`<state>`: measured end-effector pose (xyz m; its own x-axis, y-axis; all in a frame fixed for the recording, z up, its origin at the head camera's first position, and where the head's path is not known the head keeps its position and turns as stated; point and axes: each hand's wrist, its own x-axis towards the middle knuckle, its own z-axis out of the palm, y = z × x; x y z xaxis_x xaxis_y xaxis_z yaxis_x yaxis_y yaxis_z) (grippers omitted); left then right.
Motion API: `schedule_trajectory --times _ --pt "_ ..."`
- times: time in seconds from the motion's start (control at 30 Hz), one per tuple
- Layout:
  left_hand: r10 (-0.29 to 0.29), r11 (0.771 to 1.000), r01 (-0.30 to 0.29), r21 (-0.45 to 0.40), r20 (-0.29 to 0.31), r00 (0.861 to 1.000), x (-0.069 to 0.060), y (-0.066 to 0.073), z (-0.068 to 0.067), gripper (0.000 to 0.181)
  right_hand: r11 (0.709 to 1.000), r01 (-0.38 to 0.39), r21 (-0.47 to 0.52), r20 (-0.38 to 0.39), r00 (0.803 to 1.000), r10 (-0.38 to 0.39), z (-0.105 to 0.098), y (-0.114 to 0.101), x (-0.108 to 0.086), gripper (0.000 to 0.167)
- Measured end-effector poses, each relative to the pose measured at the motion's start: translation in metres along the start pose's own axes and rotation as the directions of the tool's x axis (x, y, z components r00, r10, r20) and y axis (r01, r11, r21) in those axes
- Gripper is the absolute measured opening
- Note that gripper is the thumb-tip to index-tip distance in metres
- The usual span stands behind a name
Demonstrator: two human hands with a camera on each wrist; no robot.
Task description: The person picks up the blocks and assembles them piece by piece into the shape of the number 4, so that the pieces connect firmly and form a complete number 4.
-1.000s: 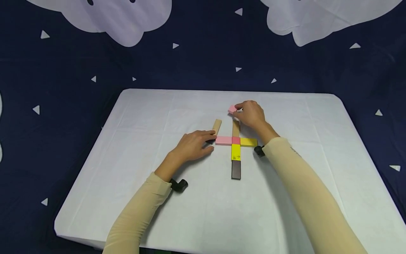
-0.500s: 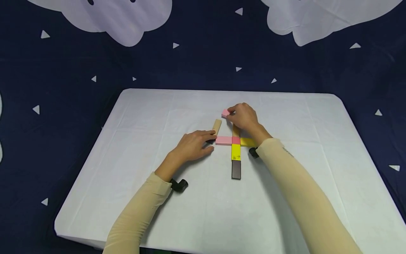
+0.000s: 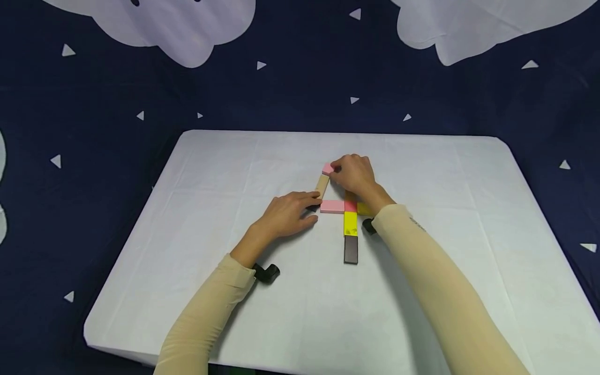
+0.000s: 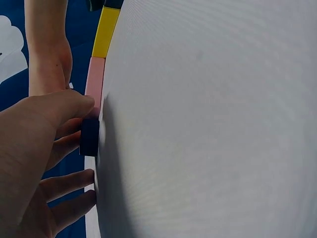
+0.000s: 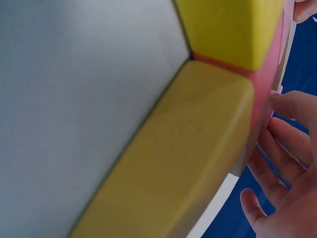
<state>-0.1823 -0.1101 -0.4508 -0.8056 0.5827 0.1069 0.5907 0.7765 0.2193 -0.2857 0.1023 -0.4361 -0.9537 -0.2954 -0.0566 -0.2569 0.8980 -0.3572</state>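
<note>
My right hand [image 3: 355,173] pinches a small pink block [image 3: 326,169] at the far end of a light wooden block [image 3: 322,184]. They look to be touching. That wooden block slants up from a mostly covered black block [image 4: 89,137]. Fingers of my left hand [image 3: 288,213] lie extended over the black block and the wooden block's near end. To their right, a long pink block [image 3: 332,207] meets a red block [image 3: 350,206]. A tan wooden block [image 3: 350,196], partly hidden by my right hand, runs away from the red one. Yellow blocks [image 3: 350,223] adjoin it in front and at right.
A dark grey block [image 3: 350,250] ends the row toward me. All the blocks lie flat on a white-covered table [image 3: 281,323]. A navy cloth [image 3: 300,99] with clouds and triangles hangs behind it. Each wrist bears a small black camera [image 3: 267,273].
My right hand has carried the small pink block left and slightly toward me, to the wooden block's far end. My left hand has stayed in place.
</note>
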Motion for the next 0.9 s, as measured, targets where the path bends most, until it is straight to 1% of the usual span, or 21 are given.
schedule_trajectory --times 0.33,0.53,0.77,0.9 --pt "-0.009 1.0 0.009 0.003 0.011 1.0 0.0002 0.0022 -0.0001 0.048 0.999 0.005 0.033 0.003 1.0 -0.005 -0.0012 -0.0025 -0.0026 0.034" --pt "-0.01 1.0 0.01 -0.002 0.014 1.0 0.0007 0.0039 0.0001 0.049 1.0 0.011 0.026 -0.013 1.0 -0.011 -0.0006 -0.0008 -0.0043 0.033" --pt "-0.01 1.0 0.01 0.002 0.012 1.0 0.001 0.0035 0.0003 0.049 1.0 0.011 0.026 -0.006 1.0 -0.011 0.0003 -0.0005 -0.0033 0.033" --pt "-0.014 1.0 0.014 0.006 0.018 1.0 0.0008 0.0026 0.0007 0.049 1.0 0.028 0.01 -0.018 0.999 -0.027 0.0021 -0.0022 -0.0017 0.033"
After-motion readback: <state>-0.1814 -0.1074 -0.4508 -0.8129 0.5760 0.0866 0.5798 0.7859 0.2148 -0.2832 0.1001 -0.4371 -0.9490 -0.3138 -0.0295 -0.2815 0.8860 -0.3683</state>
